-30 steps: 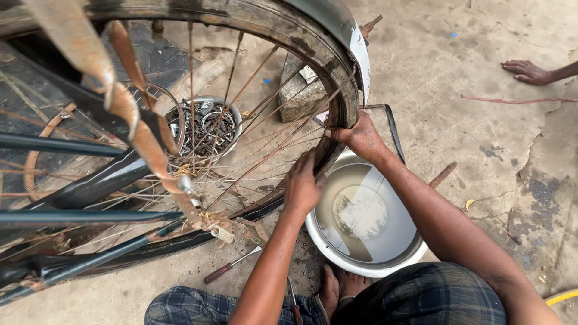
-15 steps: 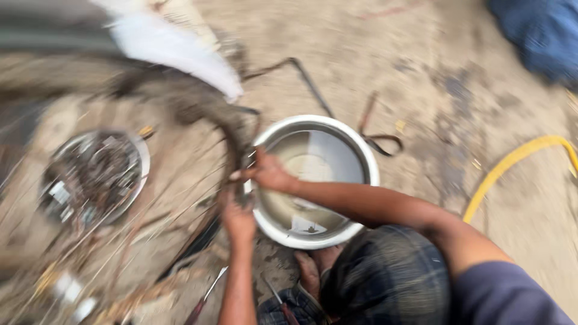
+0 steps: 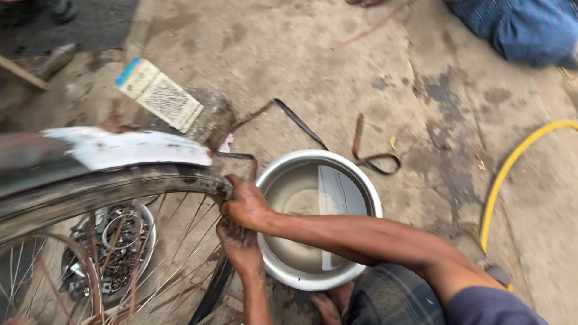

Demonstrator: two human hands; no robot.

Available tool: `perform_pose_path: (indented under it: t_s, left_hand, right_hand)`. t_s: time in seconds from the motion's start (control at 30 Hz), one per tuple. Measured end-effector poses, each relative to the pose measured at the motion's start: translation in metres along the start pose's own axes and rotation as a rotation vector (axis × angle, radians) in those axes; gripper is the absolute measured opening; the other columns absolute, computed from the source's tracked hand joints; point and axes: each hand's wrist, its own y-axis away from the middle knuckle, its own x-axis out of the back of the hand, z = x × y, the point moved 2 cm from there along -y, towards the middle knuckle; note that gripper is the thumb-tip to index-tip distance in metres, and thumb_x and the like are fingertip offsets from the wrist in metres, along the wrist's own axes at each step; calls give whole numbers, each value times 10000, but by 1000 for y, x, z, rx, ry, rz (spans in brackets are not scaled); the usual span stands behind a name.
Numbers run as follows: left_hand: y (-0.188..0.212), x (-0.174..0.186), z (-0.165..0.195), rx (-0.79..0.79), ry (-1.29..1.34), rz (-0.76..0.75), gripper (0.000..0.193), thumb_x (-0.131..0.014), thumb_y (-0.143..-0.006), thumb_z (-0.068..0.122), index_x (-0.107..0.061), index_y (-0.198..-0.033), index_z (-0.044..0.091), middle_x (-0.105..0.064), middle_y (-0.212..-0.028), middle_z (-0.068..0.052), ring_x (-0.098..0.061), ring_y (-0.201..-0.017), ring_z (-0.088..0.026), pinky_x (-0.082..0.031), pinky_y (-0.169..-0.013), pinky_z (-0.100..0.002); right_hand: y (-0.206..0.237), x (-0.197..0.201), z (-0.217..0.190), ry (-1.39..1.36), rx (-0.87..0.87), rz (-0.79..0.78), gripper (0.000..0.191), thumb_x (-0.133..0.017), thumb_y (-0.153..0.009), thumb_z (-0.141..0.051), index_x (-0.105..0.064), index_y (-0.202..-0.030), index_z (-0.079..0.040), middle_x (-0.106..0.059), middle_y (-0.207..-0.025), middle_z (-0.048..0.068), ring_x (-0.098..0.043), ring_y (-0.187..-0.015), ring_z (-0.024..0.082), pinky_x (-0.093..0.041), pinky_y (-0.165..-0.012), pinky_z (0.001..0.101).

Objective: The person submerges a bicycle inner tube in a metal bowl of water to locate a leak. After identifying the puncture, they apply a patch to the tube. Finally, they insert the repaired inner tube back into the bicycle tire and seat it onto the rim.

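Concrete ground [image 3: 373, 78] surrounds both hands, left hand [image 3: 239, 245] and right hand [image 3: 245, 204], fingers gripping the tyre [image 3: 120, 188].

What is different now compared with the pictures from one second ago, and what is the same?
The view swung toward the ground, so the black bicycle tyre now sits at the left. The right hand and left hand moved closer together on the tyre edge, one above the other. Both still grip it, and the round metal water basin stays beside them.

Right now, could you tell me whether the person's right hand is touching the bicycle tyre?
Touching. The head view shows the right hand gripping the bicycle tyre at its edge, fingers curled over the rubber.
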Motion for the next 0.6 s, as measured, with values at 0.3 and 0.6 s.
perform_pose_path:
  t_s: [0.3,0.6]
  left_hand:
    - [1,-16,57,-159,-296,-189,700,-653,-904,27,-311,-1513,-26,-414,-1567,-229,-418,-1458,-301,-332,-1174,-418]
    - [55,96,-25,-235,-1428,108,655,-732,-685,367,-639,-1272,91,-354,-1603,-157,-342,-1431,-393,-238,-1183,-633]
  right_hand:
    - [-6,27,-44,271,265,-41,714,-786,-703,-237,-533,-1299,65,-635,-1216,316,-617,-1133,466,-479,-980,490]
    - [-9,19,-9,303,114,-129,792,-694,-775,-220,-361,-1448,31,-661,-1183,285,-666,-1119,411,-508,-1030,447]
